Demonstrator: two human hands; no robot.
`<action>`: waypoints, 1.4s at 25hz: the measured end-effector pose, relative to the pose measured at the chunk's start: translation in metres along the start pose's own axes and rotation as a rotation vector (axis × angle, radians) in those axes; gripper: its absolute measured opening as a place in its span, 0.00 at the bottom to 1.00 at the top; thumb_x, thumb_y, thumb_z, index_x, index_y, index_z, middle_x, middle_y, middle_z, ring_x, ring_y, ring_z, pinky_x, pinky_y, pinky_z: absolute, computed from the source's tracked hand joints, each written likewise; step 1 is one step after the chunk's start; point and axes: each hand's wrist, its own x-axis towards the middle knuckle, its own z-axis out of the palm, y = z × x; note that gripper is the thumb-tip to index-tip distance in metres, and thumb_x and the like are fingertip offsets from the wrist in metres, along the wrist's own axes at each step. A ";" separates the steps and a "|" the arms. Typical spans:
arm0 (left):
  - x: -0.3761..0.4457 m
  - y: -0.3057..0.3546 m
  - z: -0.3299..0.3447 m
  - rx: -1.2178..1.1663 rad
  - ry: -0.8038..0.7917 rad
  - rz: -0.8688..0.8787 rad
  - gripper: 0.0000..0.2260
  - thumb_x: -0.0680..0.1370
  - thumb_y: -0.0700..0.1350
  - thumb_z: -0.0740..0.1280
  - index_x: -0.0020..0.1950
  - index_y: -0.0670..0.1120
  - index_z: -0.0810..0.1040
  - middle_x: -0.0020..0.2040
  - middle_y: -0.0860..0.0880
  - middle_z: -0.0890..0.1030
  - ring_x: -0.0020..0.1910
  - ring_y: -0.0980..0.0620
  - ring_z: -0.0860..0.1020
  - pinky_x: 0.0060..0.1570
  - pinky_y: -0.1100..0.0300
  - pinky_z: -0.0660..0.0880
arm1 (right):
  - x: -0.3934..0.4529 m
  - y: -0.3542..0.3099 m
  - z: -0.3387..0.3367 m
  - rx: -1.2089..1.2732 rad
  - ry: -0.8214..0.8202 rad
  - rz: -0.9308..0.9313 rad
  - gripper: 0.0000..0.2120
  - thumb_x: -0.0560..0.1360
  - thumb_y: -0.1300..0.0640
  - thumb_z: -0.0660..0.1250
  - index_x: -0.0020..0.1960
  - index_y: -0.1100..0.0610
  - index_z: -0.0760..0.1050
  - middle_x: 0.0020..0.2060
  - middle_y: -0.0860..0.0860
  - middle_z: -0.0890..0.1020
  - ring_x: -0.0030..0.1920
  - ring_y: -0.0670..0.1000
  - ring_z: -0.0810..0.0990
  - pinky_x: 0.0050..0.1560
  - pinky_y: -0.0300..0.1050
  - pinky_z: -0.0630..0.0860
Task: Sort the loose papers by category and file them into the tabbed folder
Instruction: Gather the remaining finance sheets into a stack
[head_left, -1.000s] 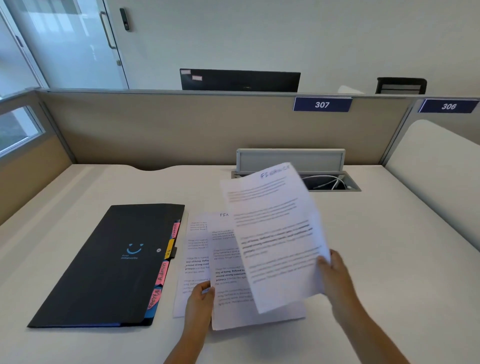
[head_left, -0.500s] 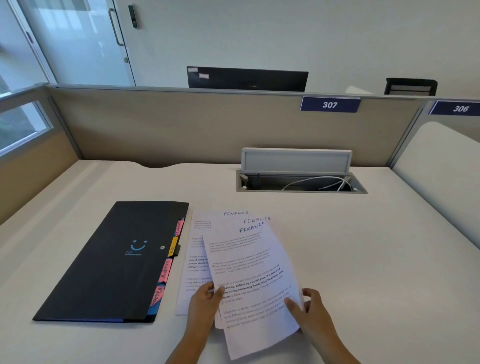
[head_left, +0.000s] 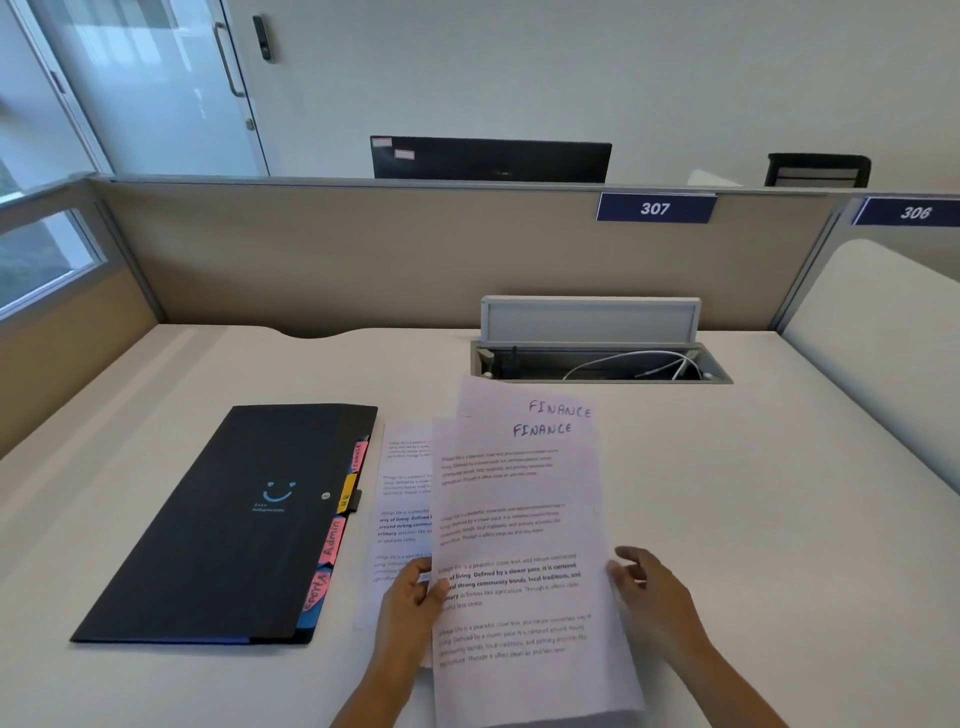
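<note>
A black tabbed folder lies closed and flat on the pale surface, a small blue smile printed on its cover, and everything else is placed here against it. Along the folder's right edge stick out coloured tabs: a pink one at the far end, a yellow one below it, a pink one reading "Admin", and a pink and blue one nearest the person. Just beside that tabbed edge, to the folder's right, a printed sheet lies flat on the surface. Overlapping its right part is a stack of loose papers, the top two sheets headed "FINANCE" in handwriting, the rear one showing above the front one. The left hand grips the stack's left edge, thumb on the front of the top sheet and fingers curled behind it, just right of the folder's near corner. The right hand is at the stack's right edge, farther from the folder, fingers loosely spread and lightly bent; whether they touch the paper I cannot tell. Beyond the folder and to its right, an open cable tray with white cords is sunk into the surface, its grey lid standing up against the tan partition, which carries a blue plate marked 307.
</note>
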 end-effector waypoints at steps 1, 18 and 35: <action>-0.002 0.001 0.000 -0.012 -0.010 0.007 0.09 0.78 0.41 0.62 0.47 0.57 0.70 0.45 0.54 0.81 0.41 0.51 0.83 0.41 0.55 0.81 | 0.001 -0.004 -0.001 0.032 -0.017 -0.013 0.14 0.78 0.51 0.59 0.59 0.56 0.73 0.45 0.50 0.80 0.46 0.51 0.78 0.43 0.43 0.71; -0.040 0.062 0.031 -0.015 0.097 0.445 0.16 0.78 0.40 0.60 0.48 0.64 0.67 0.46 0.62 0.73 0.45 0.57 0.74 0.48 0.67 0.71 | -0.020 -0.050 -0.026 0.496 0.209 -0.404 0.13 0.78 0.63 0.58 0.57 0.48 0.69 0.49 0.42 0.80 0.49 0.38 0.78 0.46 0.37 0.73; -0.034 0.056 0.031 -0.013 0.123 0.488 0.13 0.80 0.40 0.54 0.50 0.59 0.68 0.45 0.58 0.75 0.46 0.55 0.75 0.36 0.71 0.74 | -0.023 -0.043 -0.009 0.520 0.204 -0.423 0.07 0.79 0.62 0.55 0.52 0.53 0.69 0.41 0.37 0.79 0.42 0.34 0.76 0.39 0.32 0.73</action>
